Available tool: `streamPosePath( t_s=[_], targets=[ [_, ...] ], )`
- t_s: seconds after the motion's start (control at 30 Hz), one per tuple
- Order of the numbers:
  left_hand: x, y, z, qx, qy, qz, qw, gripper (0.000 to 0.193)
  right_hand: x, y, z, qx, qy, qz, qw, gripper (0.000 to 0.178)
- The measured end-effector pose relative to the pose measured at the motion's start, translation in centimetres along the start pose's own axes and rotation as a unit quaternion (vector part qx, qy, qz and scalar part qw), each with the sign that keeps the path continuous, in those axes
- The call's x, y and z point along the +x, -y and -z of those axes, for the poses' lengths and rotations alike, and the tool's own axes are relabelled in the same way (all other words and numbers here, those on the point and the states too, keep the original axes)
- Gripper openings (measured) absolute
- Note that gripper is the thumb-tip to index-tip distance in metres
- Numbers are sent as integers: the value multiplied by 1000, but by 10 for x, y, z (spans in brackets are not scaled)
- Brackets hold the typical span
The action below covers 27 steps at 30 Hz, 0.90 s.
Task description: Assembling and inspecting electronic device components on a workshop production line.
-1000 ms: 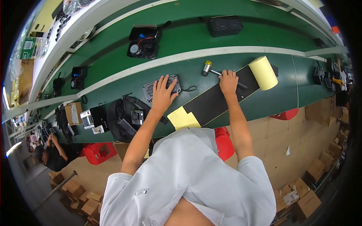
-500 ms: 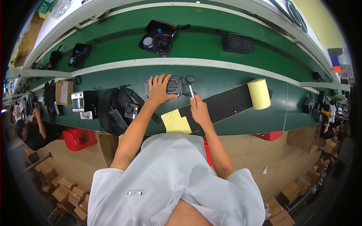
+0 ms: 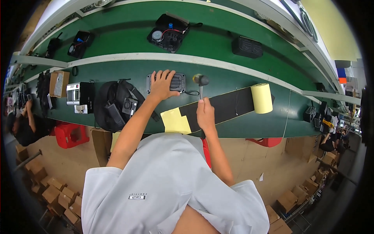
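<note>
A black rectangular speaker housing (image 3: 178, 82) with rounded corners and a ribbed middle lies flat on the green bench. Over its left part rests my left hand (image 3: 160, 85), fingers spread across to the far edge and thumb along the near edge, holding it against the bench. My right hand (image 3: 205, 113) is wrapped round the metal handle of a small mallet (image 3: 201, 80). The mallet's head, dark with a yellowish end, is to the right of the housing and apart from it. A thin black cord loop (image 3: 192, 93) reaches out from the housing's near right corner.
Right of my hands lies a black strip (image 3: 230, 105) with a yellow paper roll (image 3: 261, 98). Left stand a black backpack (image 3: 117, 103), a white-and-black device (image 3: 80, 93) and a cardboard box (image 3: 59, 83). An opened speaker (image 3: 168, 34) sits on the raised green strip.
The mallet's head has moved a little right, away from the housing. My left hand stays on the housing. The whole view has shifted slightly.
</note>
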<state>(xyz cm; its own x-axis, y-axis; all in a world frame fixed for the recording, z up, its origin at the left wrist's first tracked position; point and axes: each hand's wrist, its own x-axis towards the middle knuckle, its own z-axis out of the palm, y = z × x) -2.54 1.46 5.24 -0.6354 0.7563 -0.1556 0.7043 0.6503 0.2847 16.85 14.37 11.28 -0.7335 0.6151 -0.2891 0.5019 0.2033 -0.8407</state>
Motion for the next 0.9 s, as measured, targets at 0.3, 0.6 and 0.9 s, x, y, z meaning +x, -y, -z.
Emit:
streamPosePath(
  t_s=[0.3, 0.6, 0.9],
  targets=[
    [2, -2, 7, 16, 18, 0, 1000, 110, 10, -67, 9, -95, -101, 0, 990, 28],
    [29, 27, 38, 86, 179, -144, 969, 122, 23, -114, 23, -266, -141, -113, 947, 23],
    [70, 58, 37, -127, 259, -87, 954, 89, 10, -52, -61, 4, 236, -34, 971, 47]
  ],
)
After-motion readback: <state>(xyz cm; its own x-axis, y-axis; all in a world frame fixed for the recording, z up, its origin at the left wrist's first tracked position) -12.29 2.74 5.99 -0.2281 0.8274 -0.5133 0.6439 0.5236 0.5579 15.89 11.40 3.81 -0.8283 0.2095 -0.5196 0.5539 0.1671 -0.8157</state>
